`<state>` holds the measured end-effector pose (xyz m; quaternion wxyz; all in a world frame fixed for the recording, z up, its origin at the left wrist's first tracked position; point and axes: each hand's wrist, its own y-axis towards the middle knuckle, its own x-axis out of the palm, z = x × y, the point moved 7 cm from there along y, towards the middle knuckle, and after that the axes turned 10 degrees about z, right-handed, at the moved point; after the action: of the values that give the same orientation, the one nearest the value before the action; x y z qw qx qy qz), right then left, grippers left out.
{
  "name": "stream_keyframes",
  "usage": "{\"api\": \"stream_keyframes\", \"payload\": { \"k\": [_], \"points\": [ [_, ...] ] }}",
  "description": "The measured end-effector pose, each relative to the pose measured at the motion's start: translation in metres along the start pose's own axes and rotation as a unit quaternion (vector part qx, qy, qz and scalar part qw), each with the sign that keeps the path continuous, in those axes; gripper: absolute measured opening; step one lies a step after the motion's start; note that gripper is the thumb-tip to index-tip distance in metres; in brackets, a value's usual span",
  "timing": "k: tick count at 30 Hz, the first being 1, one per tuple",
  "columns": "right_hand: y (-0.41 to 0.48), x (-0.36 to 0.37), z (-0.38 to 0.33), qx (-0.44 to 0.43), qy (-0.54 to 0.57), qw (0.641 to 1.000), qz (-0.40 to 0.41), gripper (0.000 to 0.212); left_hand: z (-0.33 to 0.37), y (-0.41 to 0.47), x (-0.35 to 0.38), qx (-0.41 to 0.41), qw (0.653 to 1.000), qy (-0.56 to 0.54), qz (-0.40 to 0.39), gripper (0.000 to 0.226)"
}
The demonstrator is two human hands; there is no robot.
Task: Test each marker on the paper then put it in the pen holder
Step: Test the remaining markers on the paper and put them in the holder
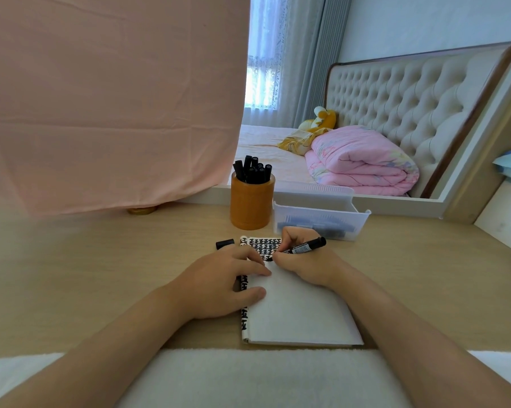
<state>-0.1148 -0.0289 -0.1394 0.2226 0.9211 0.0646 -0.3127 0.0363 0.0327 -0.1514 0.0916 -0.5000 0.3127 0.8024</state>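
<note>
1. Pale wood-grain worktop runs across the view, smooth and matte. A creased pink cloth hangs at the back left. A bed with a tufted, buttoned headboard and a folded pink quilt lies beyond.
2. At the back of the worktop stands the holder, a smooth orange-brown cylinder. It is upright, and a bunch of black capped markers stick out of its top.
3. Just right of it sits a clear plastic bin, rectangular with a flared rim; dark shapes show dimly through its wall.
4. The paper is a white, matte rectangle, several sheets thick at its near edge. It lies flat in front of the person with its long axis running away from them. Rows of thick black marks fill its far end and trail down its left edge.
5. A short black cap lies on its side on the worktop, just left of the paper's far corner.
6. The left hand rests flat on the paper's left edge, fingers nearly straight and pressing down.
7. The right hand is curled round a marker, a slim black barrel with a printed label.
8. The marker's long axis slants from near left to far right. Its tip points left and down, touching the paper at the edge of the black marks, and its blunt rear end points toward the bin.
</note>
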Motion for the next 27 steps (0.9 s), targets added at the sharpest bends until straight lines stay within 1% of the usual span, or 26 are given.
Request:
{"api": "stream_keyframes", "payload": {
  "k": [4, 6, 8, 11, 13, 15, 18, 20, 21, 24, 27],
  "points": [
    [0.001, 0.001, 0.002, 0.015, -0.006, 1.000, -0.002, 0.019, 0.001, 0.000, 0.000, 0.003, 1.000, -0.001, 0.004, 0.043],
    [0.000, -0.001, 0.002, 0.028, 0.008, 1.000, 0.011, 0.018, 0.001, 0.000, -0.001, 0.005, 1.000, 0.000, 0.004, 0.043],
    [-0.002, -0.006, 0.005, 0.064, 0.079, 0.994, 0.029, 0.018, 0.000, 0.000, 0.000, 0.004, 1.000, 0.002, 0.005, 0.043],
    [-0.004, -0.011, 0.010, 0.115, 0.218, 0.968, 0.041, 0.016, 0.000, 0.000, -0.001, 0.000, 1.000, -0.006, 0.002, 0.042],
    [-0.005, -0.013, 0.010, 0.132, 0.255, 0.957, 0.046, 0.008, -0.001, -0.001, -0.004, -0.013, 0.999, -0.031, 0.016, 0.040],
    [-0.004, -0.015, 0.007, 0.130, 0.270, 0.953, 0.053, 0.004, -0.007, 0.000, -0.011, -0.040, 0.996, -0.063, 0.058, 0.035],
    [0.001, -0.020, 0.002, 0.112, 0.263, 0.955, 0.075, 0.011, -0.022, 0.001, -0.025, -0.071, 0.984, -0.064, 0.148, 0.032],
    [0.004, -0.022, -0.001, 0.100, 0.257, 0.958, 0.077, 0.014, -0.035, 0.000, -0.030, -0.095, 0.979, -0.021, 0.180, 0.033],
    [0.005, -0.021, -0.003, 0.096, 0.255, 0.959, 0.073, 0.017, -0.042, 0.000, -0.030, -0.110, 0.977, 0.009, 0.181, 0.035],
    [0.005, -0.016, -0.005, 0.079, 0.252, 0.963, 0.049, 0.031, -0.061, -0.003, -0.022, -0.163, 0.973, 0.084, 0.142, 0.044],
    [0.004, -0.008, -0.010, 0.069, 0.262, 0.963, 0.003, 0.043, -0.067, -0.003, -0.018, -0.188, 0.971, 0.090, 0.118, 0.045]
  ]
}}
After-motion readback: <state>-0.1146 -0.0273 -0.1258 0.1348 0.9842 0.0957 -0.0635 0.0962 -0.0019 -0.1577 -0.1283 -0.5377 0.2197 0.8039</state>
